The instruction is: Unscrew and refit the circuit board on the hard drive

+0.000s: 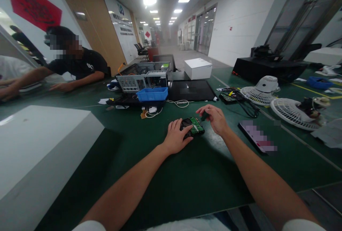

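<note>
A hard drive [197,126] with a green circuit board and dark casing lies on the green table in front of me. My left hand [176,136] grips its left side, the thumb across the top and the other fingers along the far left part. In my right hand [216,119] is a screwdriver [204,116] with a dark handle, pinched between the fingers and slanting toward the board's right side. Its tip is too small to make out against the board.
An opened computer case [143,79] stands behind, with a blue tray [152,94] and a black panel [191,90]. To the right lie a phone [256,136], cables and fan parts [292,113]. A large white box [40,145] fills the left; beyond it sits a person [80,63].
</note>
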{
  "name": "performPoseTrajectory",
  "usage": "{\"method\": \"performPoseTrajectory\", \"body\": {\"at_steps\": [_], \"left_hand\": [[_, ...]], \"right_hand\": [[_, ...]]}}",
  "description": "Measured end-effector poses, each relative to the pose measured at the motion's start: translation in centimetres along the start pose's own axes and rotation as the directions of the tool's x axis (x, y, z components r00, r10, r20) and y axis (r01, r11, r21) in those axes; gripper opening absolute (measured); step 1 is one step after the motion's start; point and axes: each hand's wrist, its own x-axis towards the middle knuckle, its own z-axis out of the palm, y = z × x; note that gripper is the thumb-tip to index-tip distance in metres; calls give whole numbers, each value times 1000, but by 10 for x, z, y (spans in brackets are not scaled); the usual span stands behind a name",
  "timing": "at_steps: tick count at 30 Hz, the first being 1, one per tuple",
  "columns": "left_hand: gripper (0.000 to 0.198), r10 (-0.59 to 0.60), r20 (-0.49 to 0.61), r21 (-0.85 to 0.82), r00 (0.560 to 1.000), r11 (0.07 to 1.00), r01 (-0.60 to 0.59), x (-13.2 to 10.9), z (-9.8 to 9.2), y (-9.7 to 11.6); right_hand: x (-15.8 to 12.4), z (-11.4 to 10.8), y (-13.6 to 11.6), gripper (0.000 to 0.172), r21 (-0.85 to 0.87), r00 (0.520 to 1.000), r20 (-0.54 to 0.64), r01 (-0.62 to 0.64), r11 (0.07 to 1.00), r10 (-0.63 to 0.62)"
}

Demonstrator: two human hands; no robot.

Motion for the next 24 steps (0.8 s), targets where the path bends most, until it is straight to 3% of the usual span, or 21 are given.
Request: {"method": "performPoseTrajectory", "body": {"at_steps": [14,24], "left_hand": [[54,-8,0,3,1000,1000,8,0,0,2],[55,-3,1,1,1000,1000,3,0,-1,2]], "right_hand": [[-1,4,-1,17,99,997,-5,-76,992,77],[1,3,1,29,69,996,-1,-93,993,93]]}}
